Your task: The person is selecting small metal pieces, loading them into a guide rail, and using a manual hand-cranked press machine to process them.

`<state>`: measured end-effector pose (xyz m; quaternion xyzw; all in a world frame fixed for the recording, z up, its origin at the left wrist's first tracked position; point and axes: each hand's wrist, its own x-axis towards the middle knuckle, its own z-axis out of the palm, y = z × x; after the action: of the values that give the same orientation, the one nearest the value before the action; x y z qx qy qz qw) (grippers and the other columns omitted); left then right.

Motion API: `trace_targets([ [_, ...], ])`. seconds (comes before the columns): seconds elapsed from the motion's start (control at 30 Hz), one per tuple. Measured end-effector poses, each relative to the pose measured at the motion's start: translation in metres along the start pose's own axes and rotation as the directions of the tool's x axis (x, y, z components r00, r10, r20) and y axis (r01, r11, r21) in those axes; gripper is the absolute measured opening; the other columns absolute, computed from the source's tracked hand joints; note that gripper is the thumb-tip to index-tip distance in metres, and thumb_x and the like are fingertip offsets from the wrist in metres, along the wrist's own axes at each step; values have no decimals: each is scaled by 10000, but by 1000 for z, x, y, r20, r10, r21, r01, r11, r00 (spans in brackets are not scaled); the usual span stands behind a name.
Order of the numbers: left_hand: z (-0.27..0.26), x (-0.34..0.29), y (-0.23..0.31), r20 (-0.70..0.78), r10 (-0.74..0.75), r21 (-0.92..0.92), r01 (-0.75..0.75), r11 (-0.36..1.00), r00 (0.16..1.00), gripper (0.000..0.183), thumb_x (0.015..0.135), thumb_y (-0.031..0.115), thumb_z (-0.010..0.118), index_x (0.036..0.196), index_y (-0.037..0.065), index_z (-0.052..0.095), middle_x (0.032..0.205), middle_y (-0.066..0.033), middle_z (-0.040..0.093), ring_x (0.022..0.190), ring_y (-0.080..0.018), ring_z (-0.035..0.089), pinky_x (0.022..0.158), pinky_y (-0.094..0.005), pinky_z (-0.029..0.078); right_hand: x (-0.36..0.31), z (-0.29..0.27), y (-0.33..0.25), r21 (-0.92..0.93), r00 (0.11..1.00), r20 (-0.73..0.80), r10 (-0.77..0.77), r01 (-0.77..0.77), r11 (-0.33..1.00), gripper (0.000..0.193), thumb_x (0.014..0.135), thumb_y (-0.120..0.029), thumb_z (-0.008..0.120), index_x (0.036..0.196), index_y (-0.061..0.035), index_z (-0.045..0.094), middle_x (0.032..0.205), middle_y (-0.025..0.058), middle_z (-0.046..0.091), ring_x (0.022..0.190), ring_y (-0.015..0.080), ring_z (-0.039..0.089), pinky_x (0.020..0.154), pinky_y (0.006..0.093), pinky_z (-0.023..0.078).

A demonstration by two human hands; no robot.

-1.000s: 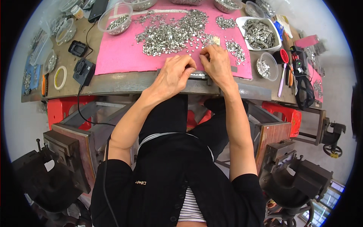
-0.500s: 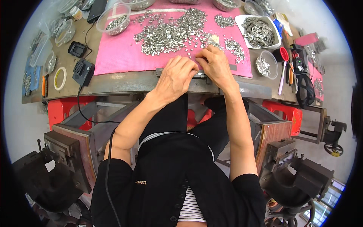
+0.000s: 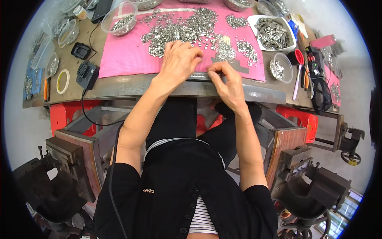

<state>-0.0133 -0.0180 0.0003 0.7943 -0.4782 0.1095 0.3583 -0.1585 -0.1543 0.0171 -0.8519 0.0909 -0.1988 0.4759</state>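
My left hand (image 3: 180, 61) is over the near edge of a heap of small shiny metal pieces (image 3: 175, 38). Its fingers are loosely bent and look apart, with the tips partly hidden. Close to the bench's front edge, my right hand (image 3: 227, 83) has its thumb and index finger drawn together at the end of a narrow metal strip (image 3: 199, 75). Whatever is between those fingertips is too small to make out. Beyond the right hand lie a dark flat bar (image 3: 240, 68) and a pile of thin silvery pins (image 3: 225, 51).
A pink mat (image 3: 123, 63) covers the bench middle. A white tray (image 3: 292, 44) of metal parts and a clear bowl (image 3: 287, 71) stand right; another clear bowl (image 3: 129, 30) stands back left. A black corded device (image 3: 86, 75) is at left. Vises (image 3: 65, 171) flank my legs.
My left hand has moved away from the metal strip, forward and left to the heap. The right hand has shifted nearer to me, exposing the pins and the dark bar.
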Motion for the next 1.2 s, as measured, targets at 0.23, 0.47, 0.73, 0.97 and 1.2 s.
trace_targets([
  [0.23, -1, 14, 0, 62, -3, -6, 3, 1000, 998, 112, 887, 206, 716, 908, 100, 745, 821, -57, 655, 857, -264, 591, 897, -430, 401, -7, 12, 6, -75, 981, -76, -180, 175, 982, 106, 853, 18, 704, 932, -5, 637, 929, 105, 665, 857, 285, 620, 791, 379, 483],
  [0.47, 16, 61, -18, -7, -23, -28, 23, 999, 1000, 158, 892, 237, 697, 925, 90, 746, 835, -83, 692, 845, -296, 628, 820, -445, 427, -7, 16, 5, -248, 947, -97, -307, 276, 929, 140, 814, 10, 729, 909, -37, 638, 919, 88, 652, 844, 291, 604, 794, 394, 453],
  [0.73, 18, 75, -14, 60, -19, -13, 20, 1000, 998, 180, 902, 222, 687, 1025, 109, 754, 937, -76, 722, 917, -270, 646, 909, -441, 379, -16, 16, 5, -485, 879, -30, -476, 403, 776, 206, 809, -5, 718, 1005, -50, 670, 974, 72, 653, 905, 253, 623, 867, 397, 440],
  [0.97, 33, 40, 16, 115, 119, -9, -119, 993, 986, 116, 880, 211, 727, 931, 112, 759, 896, -37, 691, 951, -240, 624, 966, -465, 352, -19, -2, 24, -340, 911, -275, -308, 208, 917, 197, 834, 32, 691, 1018, -38, 708, 951, 105, 671, 877, 293, 633, 823, 398, 469],
  [1.2, 40, 30, 23, 53, 147, 156, -154, 976, 988, 80, 848, 195, 746, 894, 131, 762, 858, -18, 652, 942, -215, 606, 975, -461, 356, -4, -19, 33, -349, 945, -258, -202, 104, 931, 156, 835, -4, 717, 982, -55, 715, 913, 88, 625, 878, 279, 599, 800, 400, 448],
])
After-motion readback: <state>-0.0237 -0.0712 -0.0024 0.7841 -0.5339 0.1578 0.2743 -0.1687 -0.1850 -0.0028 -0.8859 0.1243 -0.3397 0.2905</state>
